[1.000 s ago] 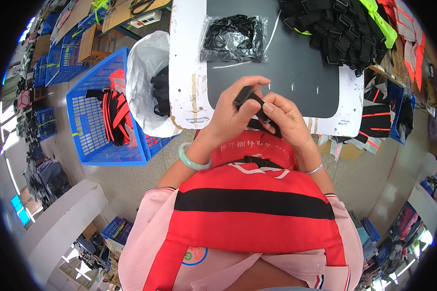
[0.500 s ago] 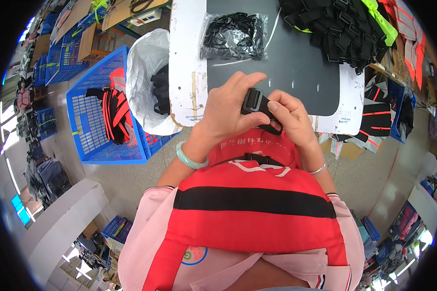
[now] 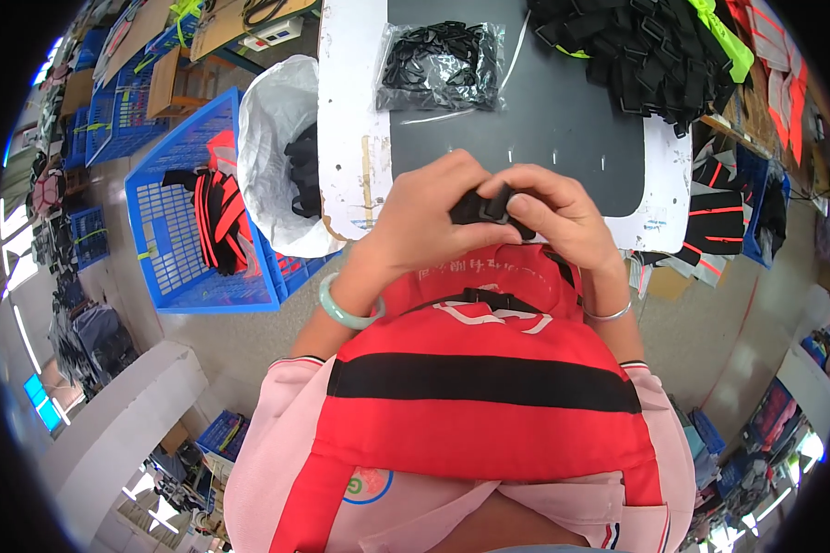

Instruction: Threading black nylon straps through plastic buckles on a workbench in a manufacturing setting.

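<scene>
Just over the near edge of the table, both my hands are closed around a black webbing strap (image 3: 467,209) with a black plastic buckle (image 3: 496,205). My left hand (image 3: 413,210) grips the strap from the left, its thumb along the near side. Fingers and thumb of my right hand (image 3: 567,214) pinch the buckle end, hiding part of it. How the webbing runs through the buckle cannot be made out. Farther back on the table lies a clear plastic bag (image 3: 441,69) of small black plastic parts. A heap of black straps with buckles (image 3: 641,64) covers the far right.
The white table (image 3: 349,184) bears a dark grey mat (image 3: 526,138). Left of it stand an open white sack (image 3: 277,101) with black pieces inside and a blue crate (image 3: 217,300) of black and orange-red strips. Striped pieces (image 3: 715,226) lie beyond the table's right side.
Both hands have turned the buckle and drawn closer together around it. The left fingers have curled over the strap, and the right fingers now reach over the buckle's top.
</scene>
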`<state>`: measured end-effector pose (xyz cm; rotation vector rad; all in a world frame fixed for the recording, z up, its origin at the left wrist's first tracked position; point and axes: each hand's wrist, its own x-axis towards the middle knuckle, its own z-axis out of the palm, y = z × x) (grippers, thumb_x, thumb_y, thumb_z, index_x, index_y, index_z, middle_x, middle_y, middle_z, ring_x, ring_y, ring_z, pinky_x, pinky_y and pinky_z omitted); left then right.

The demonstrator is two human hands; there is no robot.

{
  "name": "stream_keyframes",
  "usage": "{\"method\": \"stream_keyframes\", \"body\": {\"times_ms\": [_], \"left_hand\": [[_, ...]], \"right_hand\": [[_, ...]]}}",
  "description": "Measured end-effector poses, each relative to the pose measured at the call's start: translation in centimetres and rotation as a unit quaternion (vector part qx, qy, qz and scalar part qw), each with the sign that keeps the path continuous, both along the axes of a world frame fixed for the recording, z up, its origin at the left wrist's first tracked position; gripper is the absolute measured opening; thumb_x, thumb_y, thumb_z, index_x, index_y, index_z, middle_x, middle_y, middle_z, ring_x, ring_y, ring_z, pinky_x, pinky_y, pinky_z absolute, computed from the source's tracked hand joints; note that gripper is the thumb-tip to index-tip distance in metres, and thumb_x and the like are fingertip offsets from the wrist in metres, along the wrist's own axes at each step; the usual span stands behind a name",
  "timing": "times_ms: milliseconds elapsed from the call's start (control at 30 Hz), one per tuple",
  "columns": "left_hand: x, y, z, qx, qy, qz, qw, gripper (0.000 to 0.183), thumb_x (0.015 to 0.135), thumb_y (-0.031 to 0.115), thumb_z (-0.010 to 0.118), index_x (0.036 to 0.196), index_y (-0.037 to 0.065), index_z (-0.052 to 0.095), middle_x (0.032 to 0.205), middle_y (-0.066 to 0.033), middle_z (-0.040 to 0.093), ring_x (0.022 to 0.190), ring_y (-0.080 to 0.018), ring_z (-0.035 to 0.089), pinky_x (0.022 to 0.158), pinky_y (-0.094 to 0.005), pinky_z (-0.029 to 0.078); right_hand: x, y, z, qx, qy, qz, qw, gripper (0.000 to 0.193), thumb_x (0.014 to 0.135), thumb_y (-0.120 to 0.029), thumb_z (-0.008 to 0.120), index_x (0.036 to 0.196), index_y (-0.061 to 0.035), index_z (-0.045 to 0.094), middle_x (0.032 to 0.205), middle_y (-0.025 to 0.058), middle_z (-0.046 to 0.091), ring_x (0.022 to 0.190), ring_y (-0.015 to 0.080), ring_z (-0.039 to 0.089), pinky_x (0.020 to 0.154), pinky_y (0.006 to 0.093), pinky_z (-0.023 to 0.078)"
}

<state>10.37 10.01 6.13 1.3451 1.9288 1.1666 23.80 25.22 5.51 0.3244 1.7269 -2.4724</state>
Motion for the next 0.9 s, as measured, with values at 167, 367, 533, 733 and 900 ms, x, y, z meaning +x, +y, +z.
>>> {"method": "stream_keyframes", "body": {"times_ms": [167,367,533,733,900], "left_hand": [[-0.7,-0.3,1.0,0.071,-0.014,-0.004,0.997,0.036,0.065,0.014,0.081,0.096,0.006,0.065,0.078,-0.0075,0.057,0.068,-0.0213,0.056,0.059,-0.0294,0.045],[-1.0,-0.6,0.6,0.090,-0.045,0.025,0.995,0.035,0.066,0.009,0.079,0.099,0.006,0.066,0.074,-0.0054,0.055,0.067,-0.0164,0.054,0.057,-0.0264,0.042],[-2.1,-1.5,0.1,0.061,-0.025,0.048,0.997,0.033,0.068,0.010,0.077,0.098,0.005,0.065,0.074,-0.0057,0.055,0.065,-0.0178,0.054,0.056,-0.0272,0.043],[-0.5,0.3,-0.1,0.020,-0.023,0.023,0.999,0.030,0.071,0.014,0.075,0.097,0.005,0.063,0.079,-0.0059,0.058,0.071,-0.0234,0.058,0.060,-0.0310,0.047],[0.2,0.8,-0.3,0.062,-0.005,0.018,0.998,0.030,0.070,0.014,0.074,0.097,0.006,0.063,0.085,-0.0075,0.061,0.076,-0.0252,0.061,0.064,-0.0321,0.050]], "right_hand": [[-0.5,0.8,-0.6,0.109,0.162,-0.084,0.977,0.012,0.089,-0.007,0.055,0.096,-0.0015,0.064,0.105,0.0077,0.058,0.099,0.0156,0.051,0.087,0.0287,0.042],[1.9,4.7,-0.9,-0.160,0.268,-0.181,0.933,0.015,0.093,-0.023,0.051,0.097,-0.0090,0.051,0.111,0.0168,0.060,0.114,0.0363,0.051,0.100,0.0509,0.033],[8.1,13.1,1.4,-0.326,0.347,-0.394,0.786,0.021,0.075,-0.003,0.070,0.090,-0.0110,0.056,0.067,-0.0040,0.041,0.063,0.0096,0.040,0.070,0.0275,0.035],[7.7,10.0,0.5,-0.133,0.190,-0.486,0.843,0.016,0.095,-0.022,0.052,0.086,-0.0094,0.058,0.061,-0.0042,0.035,0.049,0.0064,0.030,0.047,0.0202,0.024],[2.4,2.3,-0.6,0.130,-0.034,-0.320,0.938,0.016,0.092,-0.020,0.058,0.080,-0.0083,0.056,0.062,-0.0067,0.042,0.053,0.0014,0.035,0.046,0.0185,0.026]]}}
